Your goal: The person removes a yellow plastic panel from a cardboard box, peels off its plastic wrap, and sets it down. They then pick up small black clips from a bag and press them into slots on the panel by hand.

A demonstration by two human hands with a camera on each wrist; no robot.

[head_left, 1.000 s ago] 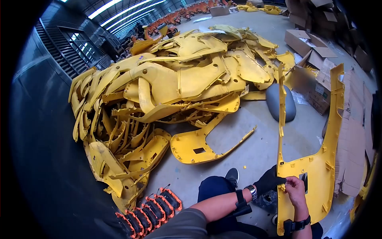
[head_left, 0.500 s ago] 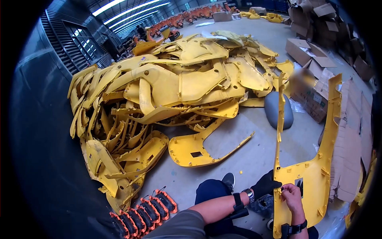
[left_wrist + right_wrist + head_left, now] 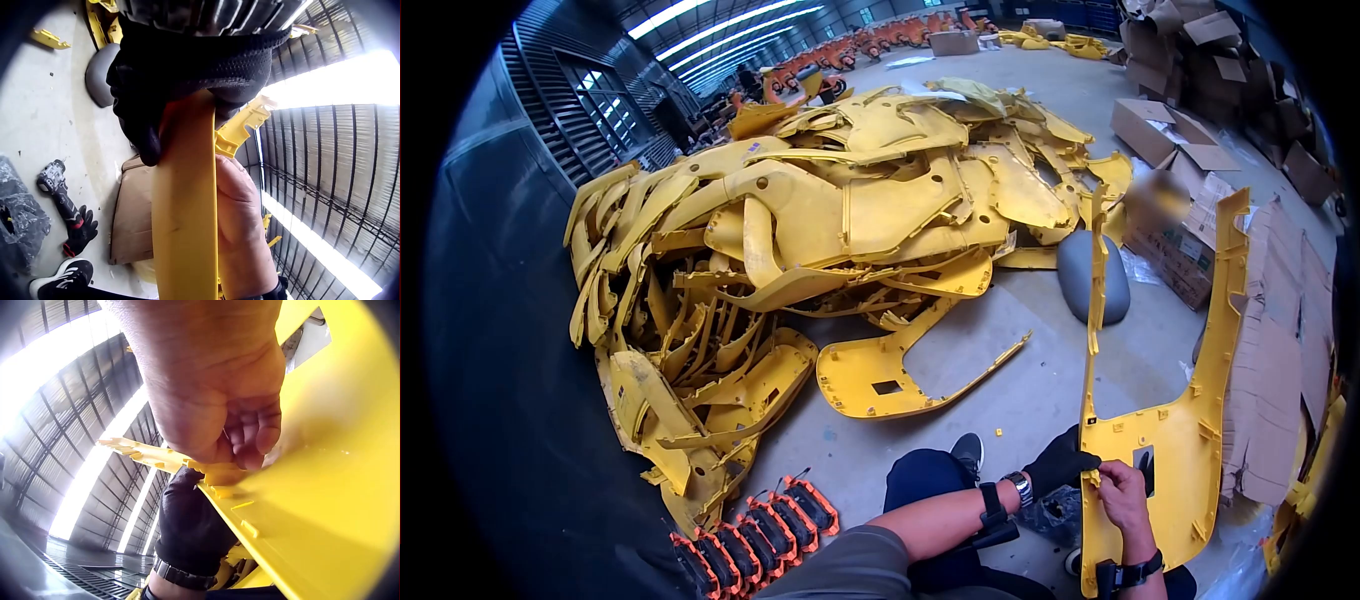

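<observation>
A large U-shaped yellow plastic body panel (image 3: 1185, 435) stands upright before me, its ribbed side with tabs and a rectangular hole showing. My left hand (image 3: 1062, 460), in a black glove, grips its near-left edge; the left wrist view has the glove (image 3: 187, 72) wrapped over that edge, thumb on the smooth face. Bare, my right hand (image 3: 1124, 493) is on the ribbed side beside the glove. In the right wrist view, the right hand's curled fingers (image 3: 252, 434) pinch at the small tabs along the edge (image 3: 219, 490); the fingertips' contact is partly hidden.
A big heap of yellow panels (image 3: 810, 205) fills the left and middle, with one loose panel (image 3: 865, 385) before it. Orange-and-black parts (image 3: 760, 535) line up at lower left. A cordless power tool (image 3: 59, 190), grey rounded cover (image 3: 1090, 280) and cardboard boxes (image 3: 1175, 250) lie around.
The head view has shifted slightly, so the panel and both hands appear a little further left and lower. The left hand keeps its grip; the right fingers have shifted slightly at the same edge.
</observation>
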